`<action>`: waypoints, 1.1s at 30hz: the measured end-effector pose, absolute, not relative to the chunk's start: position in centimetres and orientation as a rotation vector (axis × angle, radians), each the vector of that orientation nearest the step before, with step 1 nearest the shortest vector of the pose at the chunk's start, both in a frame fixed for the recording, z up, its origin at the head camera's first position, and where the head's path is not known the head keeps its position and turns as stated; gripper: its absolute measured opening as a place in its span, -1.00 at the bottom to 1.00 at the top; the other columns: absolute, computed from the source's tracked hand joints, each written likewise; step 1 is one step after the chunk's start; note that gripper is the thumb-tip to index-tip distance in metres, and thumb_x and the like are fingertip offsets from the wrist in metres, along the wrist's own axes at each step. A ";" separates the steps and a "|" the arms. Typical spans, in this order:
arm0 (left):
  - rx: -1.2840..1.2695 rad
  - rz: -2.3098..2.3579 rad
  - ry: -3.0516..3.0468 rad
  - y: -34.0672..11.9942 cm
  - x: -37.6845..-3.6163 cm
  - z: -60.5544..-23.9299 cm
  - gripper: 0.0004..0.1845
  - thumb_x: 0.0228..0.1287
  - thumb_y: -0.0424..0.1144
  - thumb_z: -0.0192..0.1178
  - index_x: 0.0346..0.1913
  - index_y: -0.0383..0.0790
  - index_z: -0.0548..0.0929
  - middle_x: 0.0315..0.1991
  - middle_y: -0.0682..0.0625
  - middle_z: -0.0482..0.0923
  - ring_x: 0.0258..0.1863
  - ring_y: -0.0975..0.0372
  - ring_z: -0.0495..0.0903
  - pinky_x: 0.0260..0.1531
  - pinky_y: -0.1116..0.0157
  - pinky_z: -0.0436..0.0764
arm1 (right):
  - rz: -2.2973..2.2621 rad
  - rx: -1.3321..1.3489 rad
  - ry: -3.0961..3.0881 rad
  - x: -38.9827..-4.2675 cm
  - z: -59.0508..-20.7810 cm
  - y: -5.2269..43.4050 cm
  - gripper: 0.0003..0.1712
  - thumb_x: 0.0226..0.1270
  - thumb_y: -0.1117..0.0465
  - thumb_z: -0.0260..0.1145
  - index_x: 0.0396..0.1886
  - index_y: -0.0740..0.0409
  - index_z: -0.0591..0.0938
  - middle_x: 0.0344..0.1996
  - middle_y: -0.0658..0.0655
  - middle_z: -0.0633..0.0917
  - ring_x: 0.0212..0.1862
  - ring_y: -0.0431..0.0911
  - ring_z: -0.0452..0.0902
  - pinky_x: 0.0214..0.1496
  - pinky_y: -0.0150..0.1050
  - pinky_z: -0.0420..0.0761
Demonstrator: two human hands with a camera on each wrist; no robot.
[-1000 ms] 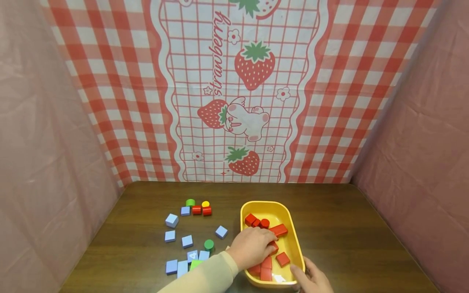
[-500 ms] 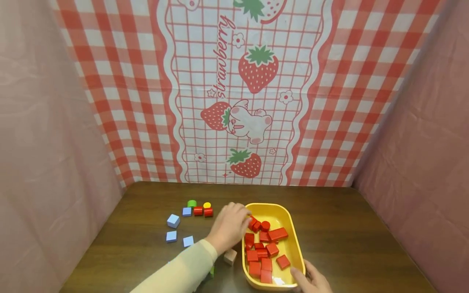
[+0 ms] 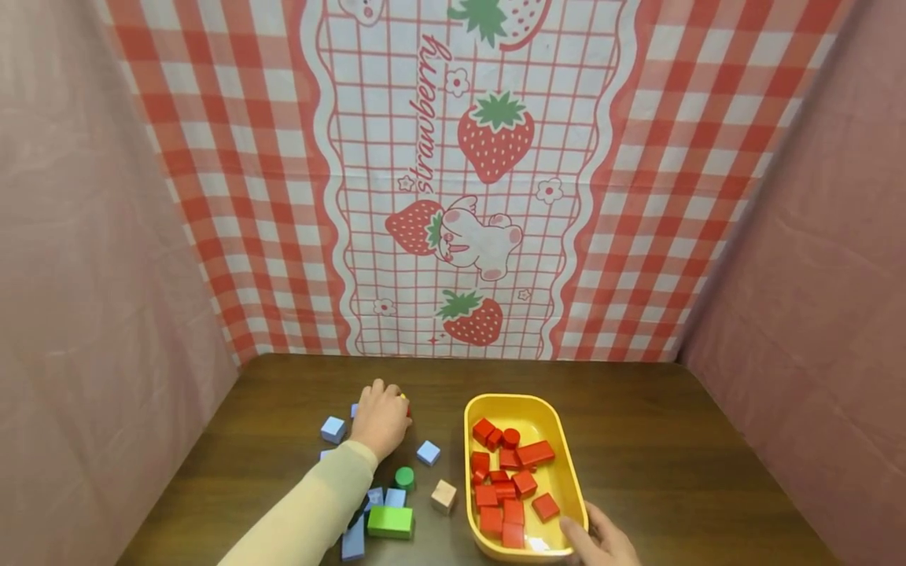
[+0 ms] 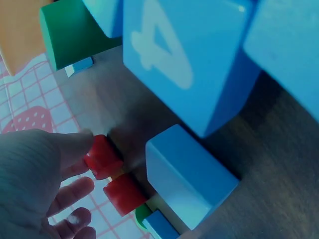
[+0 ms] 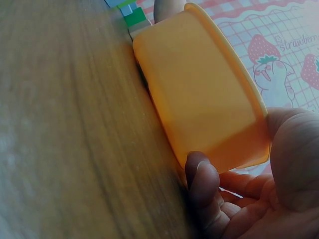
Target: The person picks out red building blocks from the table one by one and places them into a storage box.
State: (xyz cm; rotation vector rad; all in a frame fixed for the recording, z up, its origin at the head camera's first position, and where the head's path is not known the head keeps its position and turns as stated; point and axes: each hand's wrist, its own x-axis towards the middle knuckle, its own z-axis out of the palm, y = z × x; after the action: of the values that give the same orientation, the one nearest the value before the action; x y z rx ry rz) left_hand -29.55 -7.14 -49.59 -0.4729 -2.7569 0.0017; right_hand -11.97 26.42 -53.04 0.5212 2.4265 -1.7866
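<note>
In the head view my left hand (image 3: 381, 419) is over a small cluster of blocks at the back left. The left wrist view shows its thumb and index finger at the end of a red cylinder block (image 4: 102, 157), the other fingers loosely bent. A second red block (image 4: 124, 194) lies against it. My right hand (image 3: 602, 538) grips the near right corner of a yellow plastic box (image 3: 575, 464); in the right wrist view its thumb is at the rim and its fingers are under the corner. Several red blocks (image 3: 524, 482) lie inside the box.
Several blue blocks (image 3: 333, 429) lie scattered on the left half of the wooden table (image 3: 637, 424). A light green block (image 3: 391, 522), a dark green cylinder (image 3: 404, 478) and a plain wood cube (image 3: 443, 496) lie left of the box. A checked cloth (image 3: 495, 236) hangs behind.
My left hand has come out of the box and moved left across the table to the back-left cluster. A wood cube now shows beside the box. The right hand still holds the box corner.
</note>
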 end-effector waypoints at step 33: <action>-1.106 -0.250 -2.778 2.5 -25.6 -46.0 -0.85 0.35 0.01 0.43 -0.17 0.05 0.78 -0.33 0.24 0.74 -0.32 0.31 0.46 -0.20 0.35 0.40 | -1.779 0.458 2.435 -11.6 -53.1 26.5 -0.20 0.53 0.02 0.34 0.51 0.47 0.36 -0.27 0.17 0.79 -0.32 -0.01 0.74 -0.33 -0.20 0.74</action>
State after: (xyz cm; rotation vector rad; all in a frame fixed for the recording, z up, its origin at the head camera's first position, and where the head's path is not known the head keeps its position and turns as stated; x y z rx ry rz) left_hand -25.63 2.51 -45.97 -1.1056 -2.7780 -0.2504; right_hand -11.64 26.51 -53.06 0.4578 2.4347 -1.7786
